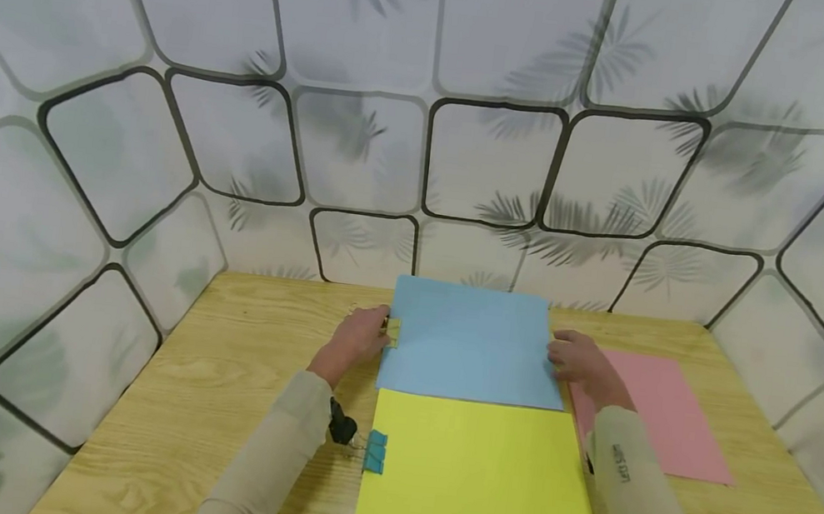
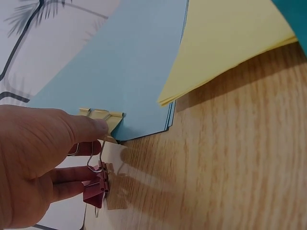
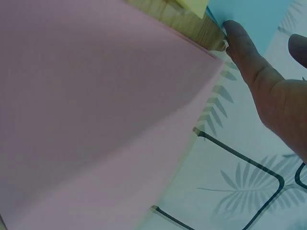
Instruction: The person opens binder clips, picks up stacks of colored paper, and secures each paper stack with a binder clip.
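A stack of blue paper lies at the back of the table, with a yellow binder clip on its left edge. My left hand pinches this clip, thumb on top and fingers below. Just under it in the left wrist view, a dark red binder clip sits by the lower fingers. My right hand touches the right edge of the blue stack with its fingertips, fingers fairly straight in the right wrist view. In front lies a stack of yellow paper with a teal binder clip on its left edge.
Pink paper lies to the right, partly behind the right forearm. The wooden table ends against a patterned wall covering at the back and sides.
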`<state>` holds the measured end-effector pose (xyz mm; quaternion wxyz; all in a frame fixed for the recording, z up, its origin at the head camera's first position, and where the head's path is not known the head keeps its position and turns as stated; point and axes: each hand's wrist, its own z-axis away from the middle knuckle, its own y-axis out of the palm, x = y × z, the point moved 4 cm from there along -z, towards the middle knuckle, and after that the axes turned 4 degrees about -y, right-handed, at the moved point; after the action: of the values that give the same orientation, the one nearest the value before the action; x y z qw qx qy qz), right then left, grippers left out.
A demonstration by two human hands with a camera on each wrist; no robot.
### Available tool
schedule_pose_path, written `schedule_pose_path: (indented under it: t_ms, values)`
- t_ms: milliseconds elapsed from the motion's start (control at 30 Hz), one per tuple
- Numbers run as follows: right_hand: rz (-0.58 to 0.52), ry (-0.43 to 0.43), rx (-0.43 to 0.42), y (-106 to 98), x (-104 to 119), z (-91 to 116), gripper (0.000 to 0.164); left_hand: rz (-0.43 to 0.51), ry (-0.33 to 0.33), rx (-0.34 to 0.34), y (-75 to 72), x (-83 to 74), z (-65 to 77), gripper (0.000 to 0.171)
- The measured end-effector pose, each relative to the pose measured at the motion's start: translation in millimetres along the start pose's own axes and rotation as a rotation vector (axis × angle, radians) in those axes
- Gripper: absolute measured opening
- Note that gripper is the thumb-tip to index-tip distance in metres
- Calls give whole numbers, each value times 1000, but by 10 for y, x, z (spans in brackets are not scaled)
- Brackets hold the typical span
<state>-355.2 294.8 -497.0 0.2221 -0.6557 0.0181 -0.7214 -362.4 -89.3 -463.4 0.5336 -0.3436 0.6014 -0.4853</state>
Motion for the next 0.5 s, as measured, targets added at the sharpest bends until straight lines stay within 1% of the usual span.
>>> schedule_pose_path:
  t_ms: [67,100,167,233,300,500]
  values:
    - [-42,13,15,51,102,64,67,0,0,-1,-1,-2,1,29]
    - [-18,109,-11,129,294,180,65,0,1,-3,-1,-2,0,28]
    - [-23,135,-24,179,369,212,63,1,6,-7,1,4,-1,27]
    - [-29,158,-38,205,389,213,63,6,9,-6,5,9,-3,26]
    - [-6,172,-37,217,378,190,64,15,10,-2,5,11,-4,28]
    - [19,193,-23,259,372,156,63,54,-15,18,9,23,-3,39]
